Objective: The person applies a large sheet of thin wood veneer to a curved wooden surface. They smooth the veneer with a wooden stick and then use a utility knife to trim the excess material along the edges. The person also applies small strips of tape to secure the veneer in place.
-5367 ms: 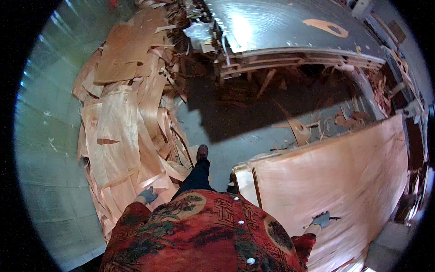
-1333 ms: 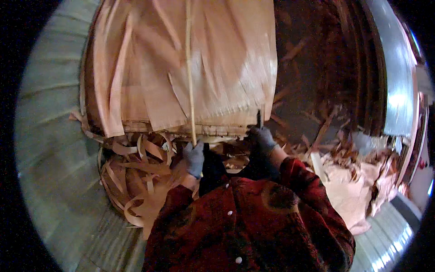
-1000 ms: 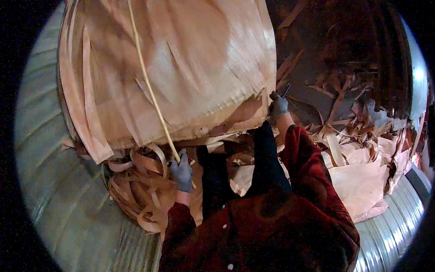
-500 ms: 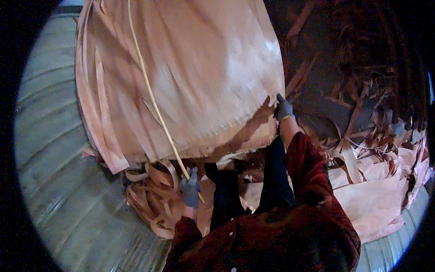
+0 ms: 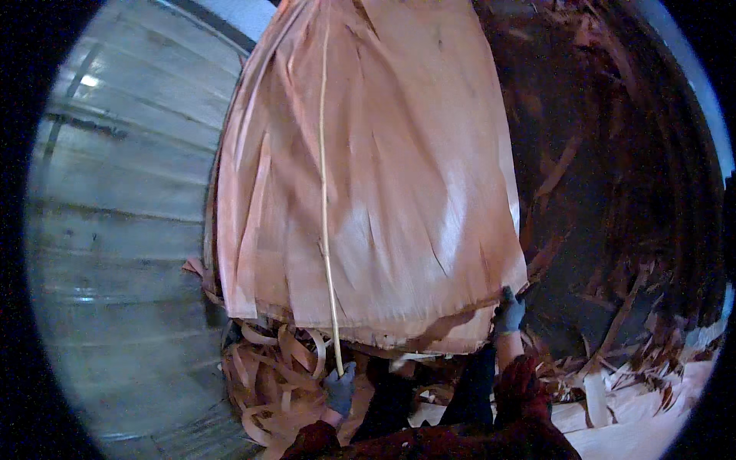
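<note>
Firmly enough, my left hand (image 5: 340, 389) is closed around the near end of a long thin stick (image 5: 325, 192), fingers wrapped about it and no gap to be seen in the grip. My right hand (image 5: 510, 310) is at the near right corner of the thin wood sheet (image 5: 406, 169), its fingers up against the edge; how far they are closed, and whether they pinch the wood or hold anything besides, I cannot tell. From my left hand the stick runs away from me over the top of that sheet, a little left of its middle. The sheet itself lies right in front of me, rippled, with long folds and a few splits, and below its ragged near edge an under layer (image 5: 460, 330) shows toward the right. To work this well, I judge, the stick should lie low and nearly flat, so that it does not dig into a split, and the corner wants a light, even touch, since wood so thin would likely tear along the grain if jerked. Both hands should move gently and together. Close to my legs (image 5: 383, 414), curled scraps (image 5: 284, 376) lie heaped by my left hand, so a careful footing matters too. Farther out, a pale ribbed wall (image 5: 138, 230) stands on the left, and pale strips (image 5: 596, 399) lie to the right.
</note>
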Demonstrator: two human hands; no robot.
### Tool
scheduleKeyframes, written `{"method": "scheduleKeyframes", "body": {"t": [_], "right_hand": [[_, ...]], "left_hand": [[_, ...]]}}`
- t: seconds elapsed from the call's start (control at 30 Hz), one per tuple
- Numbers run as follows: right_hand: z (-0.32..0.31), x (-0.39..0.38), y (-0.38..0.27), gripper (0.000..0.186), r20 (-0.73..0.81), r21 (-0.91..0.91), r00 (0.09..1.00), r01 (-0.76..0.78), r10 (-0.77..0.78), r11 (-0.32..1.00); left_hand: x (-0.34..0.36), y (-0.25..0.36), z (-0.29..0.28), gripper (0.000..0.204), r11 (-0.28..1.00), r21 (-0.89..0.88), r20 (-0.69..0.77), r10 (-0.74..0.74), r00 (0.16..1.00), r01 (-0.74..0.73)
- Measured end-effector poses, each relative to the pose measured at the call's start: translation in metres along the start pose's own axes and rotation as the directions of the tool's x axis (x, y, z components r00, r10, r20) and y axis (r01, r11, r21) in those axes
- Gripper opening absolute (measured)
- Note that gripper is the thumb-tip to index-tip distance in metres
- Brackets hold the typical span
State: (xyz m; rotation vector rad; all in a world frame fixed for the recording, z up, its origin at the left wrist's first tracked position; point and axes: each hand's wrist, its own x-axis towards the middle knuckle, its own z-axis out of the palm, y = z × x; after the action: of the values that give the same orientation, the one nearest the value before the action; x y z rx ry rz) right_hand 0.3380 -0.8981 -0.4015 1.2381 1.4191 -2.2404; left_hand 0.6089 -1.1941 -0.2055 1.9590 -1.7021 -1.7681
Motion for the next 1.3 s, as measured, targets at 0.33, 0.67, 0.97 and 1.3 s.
{"method": "scheduleKeyframes", "body": {"t": [0.33, 0.67, 0.97, 1.3], "right_hand": [[0.113, -0.208, -0.083, 0.028, 0.486, -0.061, 0.717, 0.598, -0.500, 0.799], [0.315, -0.358, 0.049, 0.019, 0.982, 0.025, 0.002, 0.990, -0.188, 0.140], [0.363, -0.377, 0.236, 0.024, 0.924, 0.095, -0.088, 0.995, 0.371, 0.000], [0.361, -0.398, 0.224, 0.026, 0.838, -0.087, 0.000, 0.987, 0.546, 0.134]], "left_hand": [[0.104, -0.062, -0.054, 0.023, 0.826, 0.332, -0.024, 0.490, 0.871, -0.456], [0.102, 0.013, -0.070, 0.043, 0.800, 0.538, 0.140, 0.224, 0.964, -0.264], [0.127, -0.024, -0.067, 0.033, 0.700, 0.518, 0.268, 0.414, 0.870, -0.492], [0.142, -0.051, -0.043, 0.040, 0.745, 0.208, 0.517, 0.466, 0.718, -0.634]]}}
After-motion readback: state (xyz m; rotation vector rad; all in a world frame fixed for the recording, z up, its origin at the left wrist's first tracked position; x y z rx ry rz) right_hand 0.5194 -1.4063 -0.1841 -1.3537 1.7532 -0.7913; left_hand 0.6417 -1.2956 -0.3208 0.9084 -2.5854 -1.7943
